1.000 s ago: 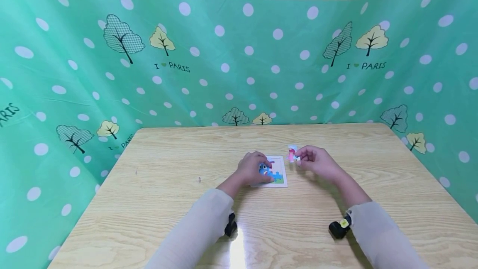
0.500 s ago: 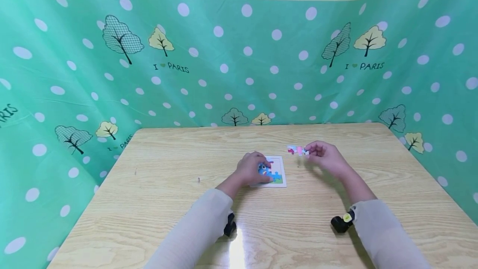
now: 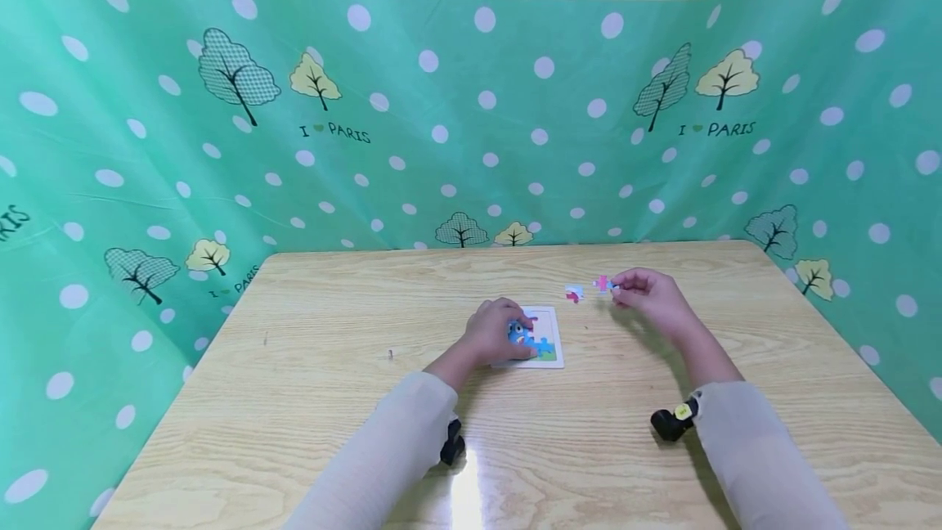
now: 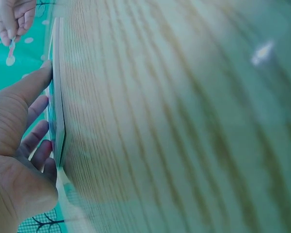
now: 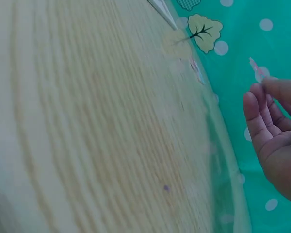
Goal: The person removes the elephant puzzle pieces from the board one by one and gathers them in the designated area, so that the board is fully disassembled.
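Note:
My left hand [image 3: 496, 332] rests on a puzzle board [image 3: 557, 350] with a white border, its thumb and fingertips on the picture. A blue cartoon figure with big eyes shows in the picture, partly hidden by the hand; a pale gap lies at its upper right. In the left wrist view the fingers [image 4: 36, 82] touch the board's face. Beyond the board, my right hand [image 3: 651, 297] pinches a pink and blue puzzle piece [image 3: 602, 283] between thumb and fingertips, raised over the table. A second puzzle piece [image 3: 574, 293], white and red, lies on the table just left of it.
The wood-grain table [image 3: 309, 399] ends at a green dotted curtain [image 3: 471, 145] behind. A small dark mark [image 3: 391, 355] shows on the tabletop left of the left hand. Black wrist cameras [image 3: 671, 422] sit under both sleeves.
My right hand has moved right and farther back with the pink piece, which has turned. The white and red piece now shows apart from it. My left hand stays on the board.

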Action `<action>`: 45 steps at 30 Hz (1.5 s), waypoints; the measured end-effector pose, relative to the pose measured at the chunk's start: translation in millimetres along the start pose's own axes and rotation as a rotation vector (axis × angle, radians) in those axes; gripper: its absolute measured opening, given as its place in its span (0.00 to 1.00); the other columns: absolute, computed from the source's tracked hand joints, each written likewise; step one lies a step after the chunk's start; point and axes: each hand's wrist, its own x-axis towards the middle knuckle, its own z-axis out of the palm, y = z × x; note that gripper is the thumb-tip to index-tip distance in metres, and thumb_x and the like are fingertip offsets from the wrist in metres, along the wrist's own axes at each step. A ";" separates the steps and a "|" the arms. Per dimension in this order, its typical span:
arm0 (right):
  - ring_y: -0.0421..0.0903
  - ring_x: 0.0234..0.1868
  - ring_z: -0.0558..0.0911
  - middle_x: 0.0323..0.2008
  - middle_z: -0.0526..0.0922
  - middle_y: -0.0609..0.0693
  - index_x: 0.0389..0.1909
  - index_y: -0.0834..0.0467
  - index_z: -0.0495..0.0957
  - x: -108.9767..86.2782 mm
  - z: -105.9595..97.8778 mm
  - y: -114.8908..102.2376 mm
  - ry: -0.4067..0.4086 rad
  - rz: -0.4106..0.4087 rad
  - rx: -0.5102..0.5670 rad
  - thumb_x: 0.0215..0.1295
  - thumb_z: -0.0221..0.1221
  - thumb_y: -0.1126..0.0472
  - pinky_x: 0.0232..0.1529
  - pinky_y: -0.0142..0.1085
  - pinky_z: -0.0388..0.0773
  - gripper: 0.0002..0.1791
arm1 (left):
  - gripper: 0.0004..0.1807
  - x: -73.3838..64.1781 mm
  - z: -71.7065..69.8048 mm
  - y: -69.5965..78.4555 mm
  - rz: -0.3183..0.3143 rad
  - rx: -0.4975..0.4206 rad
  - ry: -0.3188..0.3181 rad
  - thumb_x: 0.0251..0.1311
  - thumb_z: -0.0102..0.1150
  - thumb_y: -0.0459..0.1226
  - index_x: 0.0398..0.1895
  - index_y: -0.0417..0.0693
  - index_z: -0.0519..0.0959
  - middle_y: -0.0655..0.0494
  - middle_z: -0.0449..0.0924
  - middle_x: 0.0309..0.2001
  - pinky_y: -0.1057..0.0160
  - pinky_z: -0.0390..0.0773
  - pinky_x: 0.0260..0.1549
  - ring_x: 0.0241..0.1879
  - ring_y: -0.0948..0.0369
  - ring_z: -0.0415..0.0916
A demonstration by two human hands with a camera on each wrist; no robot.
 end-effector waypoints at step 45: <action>0.50 0.37 0.75 0.36 0.77 0.56 0.54 0.72 0.75 37.4 5.5 24.3 0.021 -0.027 -0.478 0.63 0.63 0.64 0.41 0.41 0.75 0.22 | 0.20 3.2 2.7 -3.8 0.009 0.015 -0.007 0.49 0.74 0.52 0.46 0.60 0.86 0.60 0.73 0.56 0.56 0.66 0.56 0.57 0.57 0.65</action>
